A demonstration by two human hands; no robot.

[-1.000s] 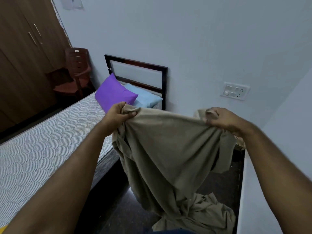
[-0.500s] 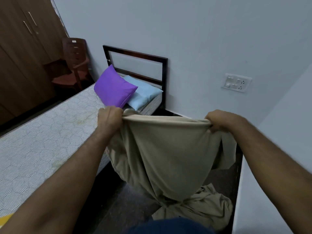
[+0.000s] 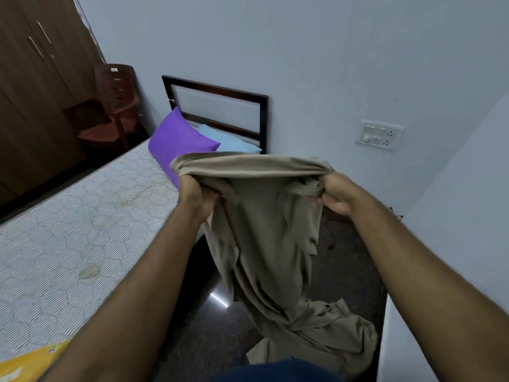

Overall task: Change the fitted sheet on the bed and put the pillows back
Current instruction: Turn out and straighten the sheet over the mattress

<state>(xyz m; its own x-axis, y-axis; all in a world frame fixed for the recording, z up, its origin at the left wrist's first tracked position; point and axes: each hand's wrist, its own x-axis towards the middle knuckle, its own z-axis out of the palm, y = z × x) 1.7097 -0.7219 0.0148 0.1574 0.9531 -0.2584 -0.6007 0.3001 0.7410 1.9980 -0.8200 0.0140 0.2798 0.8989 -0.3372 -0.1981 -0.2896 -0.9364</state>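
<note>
So, sheet: beige fitted sheet, wrinkled, bunched top edge stretched between both hands, tail pooled on floor right of bed
left hand: grip clamped on sheet edge
right hand: grip clamped on sheet edge
mattress: bare, left

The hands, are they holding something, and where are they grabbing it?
Yes. Both hands grip the beige sheet by its bunched top edge: left hand at one end, right hand at the other.

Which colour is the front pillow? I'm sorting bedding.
Purple, lying in front of a light blue pillow; the head view shows it.
</note>
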